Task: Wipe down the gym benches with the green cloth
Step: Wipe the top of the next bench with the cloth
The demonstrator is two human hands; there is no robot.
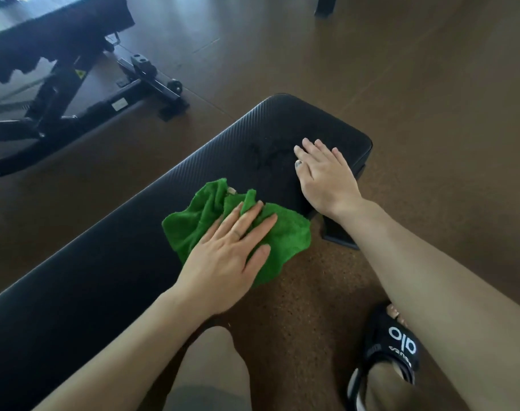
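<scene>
A long black padded gym bench (128, 247) runs from the lower left to the upper right. A crumpled green cloth (202, 215) lies on its near edge, partly hanging over the side. My left hand (226, 256) presses flat on the cloth with straight fingers. My right hand (324, 176) rests flat on the bench pad near its far end, fingers spread, a little beyond the cloth.
A second, adjustable black bench (54, 93) with a metal frame and small wheels stands at the upper left. Brown floor (401, 84) surrounds both benches. My knee (211, 369) and my foot in a black slipper (392, 354) are at the bottom, beside the bench.
</scene>
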